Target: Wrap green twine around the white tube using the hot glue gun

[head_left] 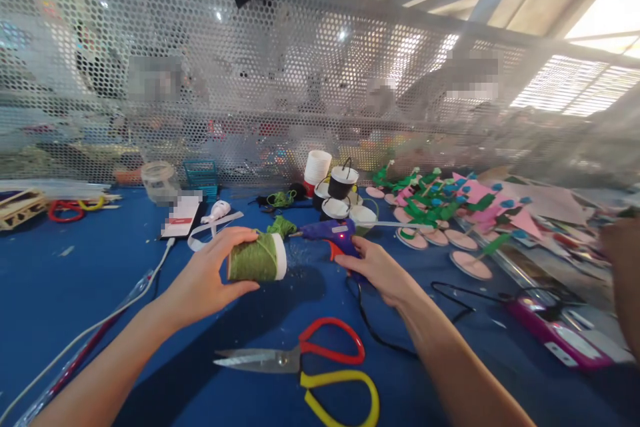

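My left hand (207, 273) grips a white cup wrapped in green yarn (254, 259), its fingers on top and thumb below. The cup lies on its side above the table, its white rim facing right. In my right hand (375, 265) is a purple-blue glue gun (327, 230) with an orange trigger and a small red light. The nozzle points left, close to the cup's rim; whether they touch I cannot tell. A loose bunch of green yarn (281, 225) lies just behind. Nearer to me rest large open scissors (265, 359) with one red and one yellow handle.
Black and white cups (344, 180) and stacked white cups (319, 167) stand behind. Green-leaved paper flowers on pink discs (470, 265) crowd the right. A magenta power strip (555, 333), a phone (183, 215) with cable and white ribbon (216, 213) lie on the blue table (65, 300). Someone's arm (623, 273) shows far right.
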The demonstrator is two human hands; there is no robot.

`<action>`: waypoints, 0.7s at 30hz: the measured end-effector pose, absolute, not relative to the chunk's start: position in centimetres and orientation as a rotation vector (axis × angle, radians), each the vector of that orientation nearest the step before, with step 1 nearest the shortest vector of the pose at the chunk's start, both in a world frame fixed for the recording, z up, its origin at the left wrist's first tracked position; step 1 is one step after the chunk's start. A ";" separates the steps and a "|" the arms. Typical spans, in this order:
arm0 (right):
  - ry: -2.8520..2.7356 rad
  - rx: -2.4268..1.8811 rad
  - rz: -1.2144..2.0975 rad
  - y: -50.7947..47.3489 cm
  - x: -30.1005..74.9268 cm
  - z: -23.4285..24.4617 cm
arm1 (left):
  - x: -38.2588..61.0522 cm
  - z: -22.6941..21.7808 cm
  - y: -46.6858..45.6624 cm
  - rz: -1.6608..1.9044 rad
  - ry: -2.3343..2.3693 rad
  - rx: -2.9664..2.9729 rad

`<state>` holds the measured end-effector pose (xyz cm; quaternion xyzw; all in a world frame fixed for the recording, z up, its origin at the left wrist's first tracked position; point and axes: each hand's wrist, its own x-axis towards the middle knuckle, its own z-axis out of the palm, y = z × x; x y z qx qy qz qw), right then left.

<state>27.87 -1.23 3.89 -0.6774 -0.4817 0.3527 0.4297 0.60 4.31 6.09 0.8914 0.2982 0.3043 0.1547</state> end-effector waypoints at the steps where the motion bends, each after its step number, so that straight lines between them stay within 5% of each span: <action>1: -1.192 -1.620 0.922 -1.4 27.6 4.6 | 0.6 6.2 4.3 0.877 0.872 2.532; 9: -1.497 -1.344 0.924 -2.9 24.8 9.9 | 0.2 6.0 4.5 0.966 0.843 2.239; 21: -1.718 -1.492 0.645 -3.2 24.7 7.7 | 0.7 5.7 4.7 0.911 0.894 1.964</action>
